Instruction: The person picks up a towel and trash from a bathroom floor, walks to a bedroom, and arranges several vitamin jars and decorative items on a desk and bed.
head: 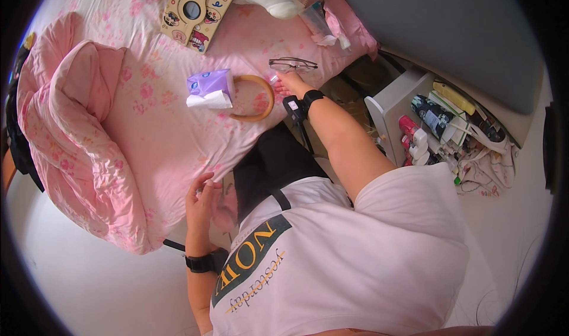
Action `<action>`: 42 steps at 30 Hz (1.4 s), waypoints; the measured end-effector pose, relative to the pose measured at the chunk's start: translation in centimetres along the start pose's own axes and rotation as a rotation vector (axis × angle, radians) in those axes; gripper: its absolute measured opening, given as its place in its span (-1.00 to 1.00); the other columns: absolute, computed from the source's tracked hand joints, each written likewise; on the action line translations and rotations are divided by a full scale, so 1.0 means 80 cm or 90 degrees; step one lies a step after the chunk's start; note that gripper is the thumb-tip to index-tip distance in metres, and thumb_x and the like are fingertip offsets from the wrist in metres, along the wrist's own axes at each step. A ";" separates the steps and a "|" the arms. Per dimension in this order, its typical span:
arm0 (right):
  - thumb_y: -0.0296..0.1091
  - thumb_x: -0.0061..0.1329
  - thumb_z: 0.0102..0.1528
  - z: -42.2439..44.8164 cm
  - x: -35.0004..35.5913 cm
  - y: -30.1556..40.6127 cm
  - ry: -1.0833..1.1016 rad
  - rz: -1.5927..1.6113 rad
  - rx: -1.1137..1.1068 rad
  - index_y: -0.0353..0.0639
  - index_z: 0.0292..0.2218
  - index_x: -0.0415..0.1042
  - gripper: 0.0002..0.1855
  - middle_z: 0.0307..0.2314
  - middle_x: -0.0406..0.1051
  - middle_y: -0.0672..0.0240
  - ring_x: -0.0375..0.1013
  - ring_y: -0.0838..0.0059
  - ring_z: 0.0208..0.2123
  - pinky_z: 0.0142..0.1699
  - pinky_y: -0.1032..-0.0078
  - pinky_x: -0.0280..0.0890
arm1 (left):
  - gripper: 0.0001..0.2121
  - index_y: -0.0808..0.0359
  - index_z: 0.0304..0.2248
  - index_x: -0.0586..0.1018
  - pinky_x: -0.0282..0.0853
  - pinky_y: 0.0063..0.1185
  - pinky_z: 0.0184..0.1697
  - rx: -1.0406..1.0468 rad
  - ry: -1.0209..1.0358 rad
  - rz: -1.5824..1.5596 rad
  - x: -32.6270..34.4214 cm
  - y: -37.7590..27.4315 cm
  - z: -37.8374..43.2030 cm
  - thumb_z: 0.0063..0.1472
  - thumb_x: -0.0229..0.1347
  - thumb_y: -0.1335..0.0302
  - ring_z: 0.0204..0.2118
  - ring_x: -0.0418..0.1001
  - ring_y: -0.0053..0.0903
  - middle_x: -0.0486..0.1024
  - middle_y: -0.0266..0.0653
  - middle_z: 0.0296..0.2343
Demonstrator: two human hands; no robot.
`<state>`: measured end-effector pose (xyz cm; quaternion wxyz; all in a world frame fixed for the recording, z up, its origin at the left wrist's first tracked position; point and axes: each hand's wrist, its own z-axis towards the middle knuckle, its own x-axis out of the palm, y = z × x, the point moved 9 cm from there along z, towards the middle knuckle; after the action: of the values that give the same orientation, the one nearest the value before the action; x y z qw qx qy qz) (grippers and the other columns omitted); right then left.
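My left hand (201, 200) is raised beside the near edge of the bed, its fingers loosely curled. A small silvery spot shows among those fingers; whether it is a ring or a held thing is unclear. My right hand (291, 83) reaches over the bed, just below a pair of eyeglasses (293, 64). By its thumb is a small pale, shiny thing (274, 78), too small to name. Left of this hand, a tan ring-shaped hoop (268, 91) lies against a purple pack of tissues (209, 83) with a white tissue (209, 100) sticking out.
A pink floral sheet (169, 136) covers the bed, with a bunched quilt (89, 158) at left. Farther back lie a tablet case with cartoon stickers (192, 25), a white plush thing (271, 0) and a clear plastic bag (318, 22). Bottles and tubes (415, 136) crowd beside a white drawer unit (391, 109).
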<state>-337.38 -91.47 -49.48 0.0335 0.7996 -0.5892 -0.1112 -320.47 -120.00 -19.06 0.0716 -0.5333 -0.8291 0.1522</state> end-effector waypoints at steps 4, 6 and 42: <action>-0.18 -0.21 0.08 0.025 -0.010 0.013 -0.031 0.100 -0.025 -0.33 -0.51 0.40 -0.64 -0.66 0.43 0.20 0.43 0.45 -0.68 -0.60 0.56 0.33 | -0.77 0.35 -0.18 0.42 0.18 -0.86 -0.55 0.012 -0.002 0.014 0.000 -0.007 0.000 0.20 -0.03 0.42 -0.56 0.30 -0.83 0.46 -0.30 -0.49; -0.21 -0.23 0.08 0.023 -0.027 0.031 -0.076 0.092 -0.060 -0.33 -0.52 0.40 -0.65 -0.68 0.43 0.21 0.42 0.45 -0.71 -0.61 0.58 0.32 | -0.77 0.35 -0.18 0.42 0.17 -0.86 -0.56 0.006 -0.009 0.019 -0.006 -0.004 0.000 0.20 -0.03 0.42 -0.57 0.30 -0.83 0.46 -0.30 -0.49; -0.49 -0.06 -0.16 -0.150 0.150 0.193 0.066 -0.897 -0.800 -0.04 -0.28 0.36 -0.69 -0.34 0.32 0.14 0.35 0.10 -0.23 -0.17 0.24 0.26 | -0.77 0.34 -0.18 0.43 0.20 -0.81 -0.57 0.056 -0.044 0.041 -0.027 0.012 -0.004 0.18 -0.04 0.43 -0.57 0.32 -0.77 0.47 -0.27 -0.48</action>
<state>-345.85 -108.51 -36.57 0.4094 0.8112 0.1996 -0.3668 -318.70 -121.51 -19.00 0.0616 -0.5505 -0.8059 0.2092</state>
